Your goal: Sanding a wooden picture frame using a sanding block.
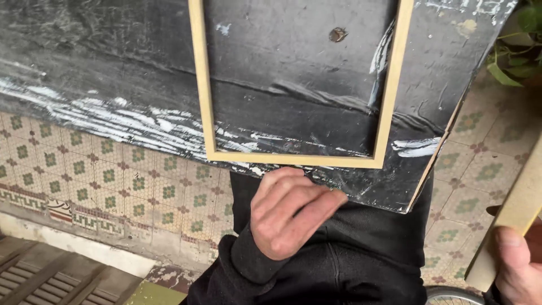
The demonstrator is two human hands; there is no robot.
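a floor of small patterned tiles, cream with green and red flower shapes and a dark key-pattern border, runs under everything here, ending at a pale stone step with a slatted grate at the lower left.

nearest the camera is the person's dark sweatshirt, filling the bottom centre. the left hand comes out of a black ribbed cuff, palm turned down and fingers curled loosely together, thumb tucked against them; it grips nothing, and its fingertips sit just below the near edge of the table, close to it, though contact cannot be told. at the lower right corner the right hand is only partly in view, its thumb pressed on the face of a pale wooden strip that it clasps; the strip slants up and to the right out of frame, well apart from the table. a curved metal rim shows just beside that hand at the bottom edge.

beyond the left hand lies the table, a black, scuffed board smeared with white paint streaks, its corner pointing toward the right. flat on it rests an open wooden frame of light, unfinished wood, its near rail just inside the table's edge and its two side rails running away out of the top of the view. a small brownish spot sits on the black surface inside the frame. green leaves hang at the far upper right.
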